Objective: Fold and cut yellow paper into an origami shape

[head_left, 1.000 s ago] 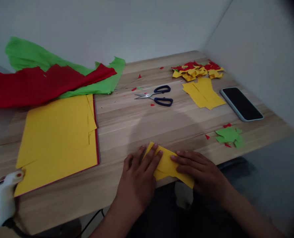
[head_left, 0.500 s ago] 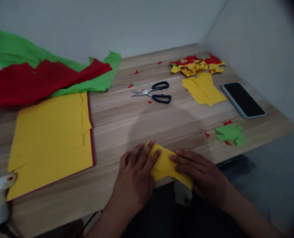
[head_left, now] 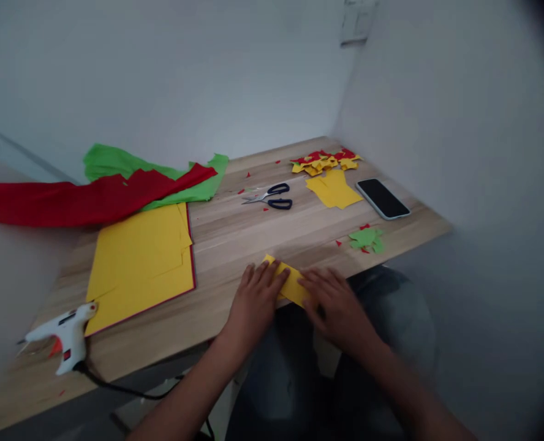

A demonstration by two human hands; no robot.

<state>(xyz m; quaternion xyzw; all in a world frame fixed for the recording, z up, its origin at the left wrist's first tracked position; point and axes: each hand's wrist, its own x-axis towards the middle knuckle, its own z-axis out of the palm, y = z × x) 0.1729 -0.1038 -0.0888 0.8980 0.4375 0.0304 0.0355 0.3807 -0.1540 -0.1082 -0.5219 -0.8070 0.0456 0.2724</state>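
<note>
Both hands are laid flat on the folded yellow paper at the desk's near edge: left hand at its 9 o'clock end, right hand at 4 o'clock, fingers spread, pressing rather than gripping. Its long axis is run 10 to 4. Scissors are parked farther off at 12.

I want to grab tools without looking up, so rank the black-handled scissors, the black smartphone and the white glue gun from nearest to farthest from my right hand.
Judged from the head view, from the right hand:
1. Black-handled scissors, beyond the hand, mid-table.
2. Black smartphone, far right, by the wall; close to the scissors in distance, so this order is tentative.
3. White glue gun, far left, near the table's front edge.
</note>
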